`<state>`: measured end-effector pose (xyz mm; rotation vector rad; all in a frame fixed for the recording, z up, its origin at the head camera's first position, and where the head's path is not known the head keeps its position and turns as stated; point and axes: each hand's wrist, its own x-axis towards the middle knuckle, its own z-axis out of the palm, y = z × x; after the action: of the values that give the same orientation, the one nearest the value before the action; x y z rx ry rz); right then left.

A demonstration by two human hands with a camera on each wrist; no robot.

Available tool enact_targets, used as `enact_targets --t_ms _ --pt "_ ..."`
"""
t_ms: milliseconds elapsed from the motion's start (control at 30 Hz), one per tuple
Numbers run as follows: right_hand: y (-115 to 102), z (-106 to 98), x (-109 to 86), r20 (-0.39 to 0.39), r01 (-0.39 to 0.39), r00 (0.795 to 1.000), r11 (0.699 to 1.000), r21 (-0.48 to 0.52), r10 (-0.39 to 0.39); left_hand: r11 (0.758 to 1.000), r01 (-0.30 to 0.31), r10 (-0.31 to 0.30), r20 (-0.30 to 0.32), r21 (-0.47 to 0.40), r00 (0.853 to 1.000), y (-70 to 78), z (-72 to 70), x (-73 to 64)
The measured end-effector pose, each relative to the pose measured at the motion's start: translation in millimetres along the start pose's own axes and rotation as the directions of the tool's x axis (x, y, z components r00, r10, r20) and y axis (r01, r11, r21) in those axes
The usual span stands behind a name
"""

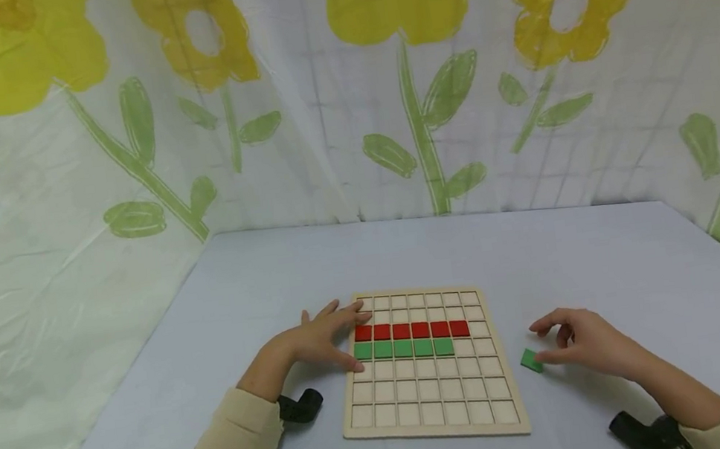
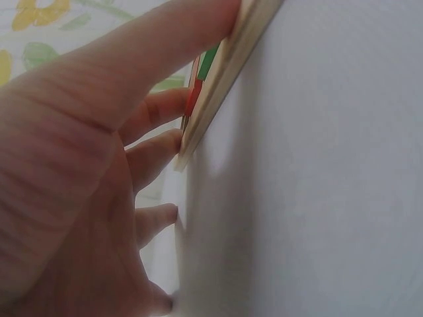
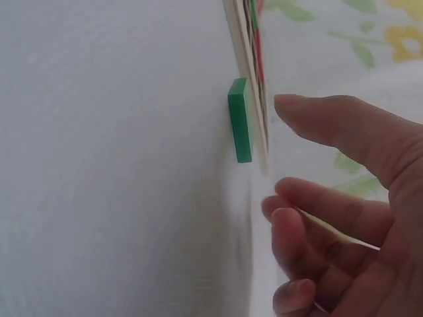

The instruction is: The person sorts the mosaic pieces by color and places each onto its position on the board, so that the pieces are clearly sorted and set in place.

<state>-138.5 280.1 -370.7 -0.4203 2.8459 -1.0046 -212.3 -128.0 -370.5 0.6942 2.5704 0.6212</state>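
A pale wooden grid board lies flat on the table. One of its rows holds several red square tiles, and the row just below holds several green tiles. My left hand rests on the board's left edge with fingers spread, thumb near the first green tile. In the left wrist view, that thumb and two fingers touch the board's rim. A loose green tile lies right of the board. Beside it hovers my right hand, thumb and index finger apart and holding nothing; the other fingers are bent.
The table has a pale covering. Behind it and at the sides hangs a white curtain with painted yellow flowers. Black wrist devices sit under the left wrist and the right wrist.
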Motion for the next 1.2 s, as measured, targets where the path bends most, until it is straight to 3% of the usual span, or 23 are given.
enact_targets --t_ms 367,633,1200 --pt "6.8 7.8 0.9 0.018 0.027 0.999 0.999 0.041 -0.027 1.000 0.016 -0.016 -0.005 0.002 1.000 -2.8 0.3 -1.5" --pt "4.2 13.4 -0.5 0.009 0.048 0.999 0.998 0.038 -0.049 1.000 -0.009 0.009 -0.007 0.003 1.000 -3.1 0.1 -1.3" --pt "5.2 8.3 -0.3 0.059 0.097 0.993 0.995 0.015 -0.098 1.000 0.000 0.000 -0.002 0.000 1.000 -0.8 0.6 -0.2"
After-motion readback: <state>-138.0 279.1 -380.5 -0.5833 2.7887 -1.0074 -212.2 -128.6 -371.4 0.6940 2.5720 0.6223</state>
